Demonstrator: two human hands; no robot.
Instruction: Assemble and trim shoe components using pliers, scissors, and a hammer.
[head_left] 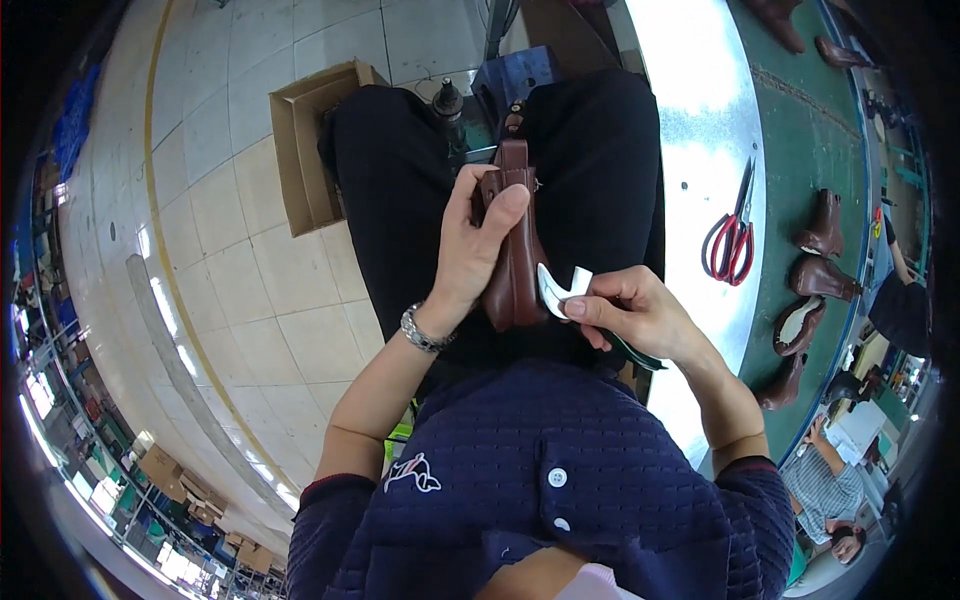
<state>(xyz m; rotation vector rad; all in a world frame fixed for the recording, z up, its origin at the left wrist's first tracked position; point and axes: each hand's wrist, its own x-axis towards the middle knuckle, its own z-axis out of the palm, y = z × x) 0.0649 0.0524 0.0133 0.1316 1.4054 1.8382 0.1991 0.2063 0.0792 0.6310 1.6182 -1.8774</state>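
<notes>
In my left hand (470, 245) is a brown leather boot (517, 275), held over my lap with the thumb pressed on its side and the fingers mostly behind it. My right hand (640, 310) is closed around shiny lasting pincers (555, 293). Their curved beak comes right up to the boot's right side; I cannot tell whether it touches. A short stub stands off the head, and a dark green handle (632, 352) shows below my fingers.
On my right runs a metal-topped bench (700, 130) with red-handled scissors (733, 245). Beyond it, several brown boots (822, 225) lie on a green surface (790, 150). An open cardboard box (300, 165) is by my left knee. A dark metal post (448, 105) stands between my knees. Another person (835, 490) is at right.
</notes>
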